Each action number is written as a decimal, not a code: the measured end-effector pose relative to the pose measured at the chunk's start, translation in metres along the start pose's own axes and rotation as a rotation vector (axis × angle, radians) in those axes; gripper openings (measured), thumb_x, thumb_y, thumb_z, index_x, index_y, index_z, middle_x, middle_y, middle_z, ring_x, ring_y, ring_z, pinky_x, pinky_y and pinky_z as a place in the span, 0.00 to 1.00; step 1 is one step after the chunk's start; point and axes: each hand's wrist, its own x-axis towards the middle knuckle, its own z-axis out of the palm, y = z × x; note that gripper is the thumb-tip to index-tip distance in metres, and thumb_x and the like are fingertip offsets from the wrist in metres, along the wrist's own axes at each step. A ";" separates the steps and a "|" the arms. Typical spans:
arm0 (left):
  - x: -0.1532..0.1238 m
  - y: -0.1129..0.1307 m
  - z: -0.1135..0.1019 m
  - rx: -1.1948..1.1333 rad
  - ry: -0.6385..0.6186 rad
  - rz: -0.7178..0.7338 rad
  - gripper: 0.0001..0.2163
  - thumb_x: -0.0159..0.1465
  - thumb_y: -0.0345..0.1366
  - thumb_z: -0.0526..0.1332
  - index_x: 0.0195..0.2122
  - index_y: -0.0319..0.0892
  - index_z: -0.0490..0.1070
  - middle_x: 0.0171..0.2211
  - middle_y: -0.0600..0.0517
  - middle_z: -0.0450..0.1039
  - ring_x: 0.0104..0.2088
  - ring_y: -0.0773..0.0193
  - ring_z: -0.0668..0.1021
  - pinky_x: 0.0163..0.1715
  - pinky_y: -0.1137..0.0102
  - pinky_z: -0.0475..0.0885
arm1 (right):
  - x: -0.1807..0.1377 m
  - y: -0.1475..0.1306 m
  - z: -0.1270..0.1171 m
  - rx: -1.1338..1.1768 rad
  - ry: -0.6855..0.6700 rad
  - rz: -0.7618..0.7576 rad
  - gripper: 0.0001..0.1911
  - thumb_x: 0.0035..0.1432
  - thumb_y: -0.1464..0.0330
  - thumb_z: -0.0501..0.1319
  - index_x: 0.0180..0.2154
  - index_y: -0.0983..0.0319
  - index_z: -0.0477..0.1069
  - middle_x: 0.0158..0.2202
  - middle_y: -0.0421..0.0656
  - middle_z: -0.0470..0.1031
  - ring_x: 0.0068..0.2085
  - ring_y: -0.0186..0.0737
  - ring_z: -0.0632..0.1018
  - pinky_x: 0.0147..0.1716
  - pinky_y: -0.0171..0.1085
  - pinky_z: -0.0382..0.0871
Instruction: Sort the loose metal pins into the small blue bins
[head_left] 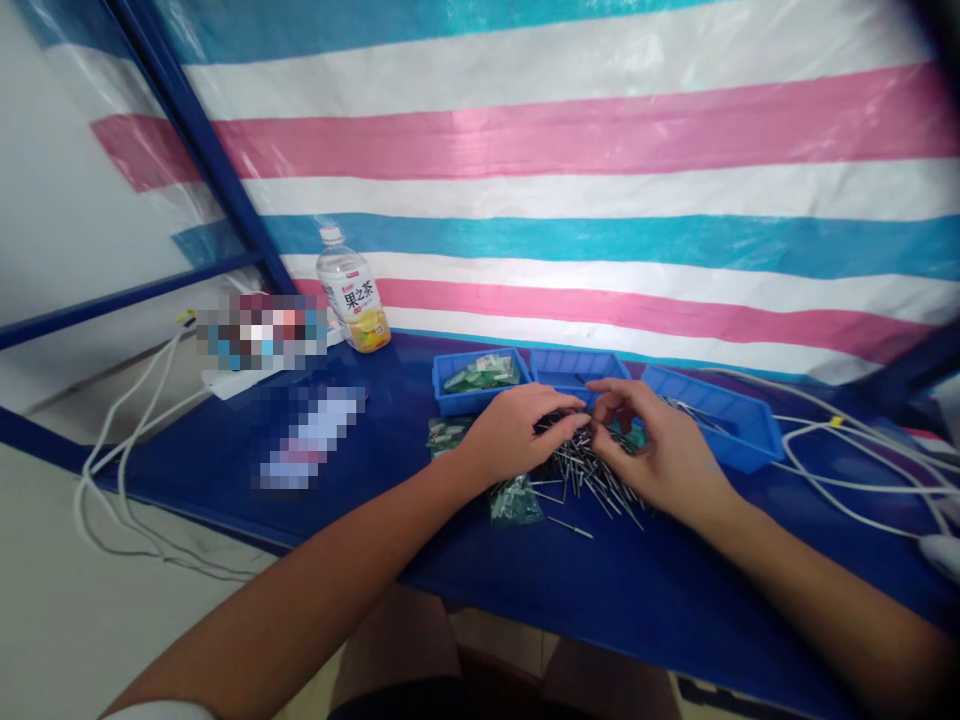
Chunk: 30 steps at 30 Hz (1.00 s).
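Observation:
My left hand (pixel 517 428) is closed over the left side of a pile of thin metal rods (pixel 589 475), thumb and forefinger drawn together. Just to its right, my right hand (pixel 664 450) curls inward with thumb and fingers pinched. The fingertips of both hands nearly meet above the pile; whatever is between them is too small to make out. A small clear green-tinted bag (pixel 517 502) lies at the front of the pile, and a single rod (pixel 570 527) rests apart from it. Another green packet (pixel 448 436) is partly covered by my left forearm.
Behind my hands stand a blue bin (pixel 480 402) of green packets, a middle blue bin (pixel 574 368) and a right blue bin (pixel 739 435) with some rods. A drink bottle (pixel 356 290) stands at the back left. White cables (pixel 847 480) run along the right side.

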 end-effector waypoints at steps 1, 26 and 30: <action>0.000 0.000 0.000 -0.010 0.013 -0.008 0.11 0.74 0.40 0.62 0.52 0.45 0.80 0.48 0.48 0.86 0.46 0.57 0.85 0.49 0.61 0.79 | 0.001 0.000 -0.001 0.000 0.003 -0.012 0.19 0.64 0.71 0.63 0.56 0.57 0.71 0.39 0.42 0.79 0.36 0.42 0.79 0.36 0.40 0.74; 0.001 -0.002 0.006 -0.373 0.176 -0.270 0.07 0.67 0.37 0.69 0.41 0.45 0.71 0.40 0.48 0.86 0.42 0.56 0.89 0.45 0.60 0.88 | -0.004 0.010 0.006 0.179 -0.015 0.190 0.09 0.67 0.60 0.67 0.45 0.56 0.82 0.40 0.44 0.86 0.34 0.44 0.85 0.32 0.41 0.80; 0.000 -0.004 0.008 -0.360 0.169 -0.282 0.11 0.68 0.38 0.67 0.41 0.47 0.62 0.42 0.47 0.84 0.40 0.58 0.89 0.41 0.64 0.87 | -0.005 0.012 0.008 0.240 0.003 0.218 0.14 0.67 0.58 0.67 0.50 0.57 0.79 0.41 0.46 0.86 0.35 0.45 0.84 0.32 0.43 0.81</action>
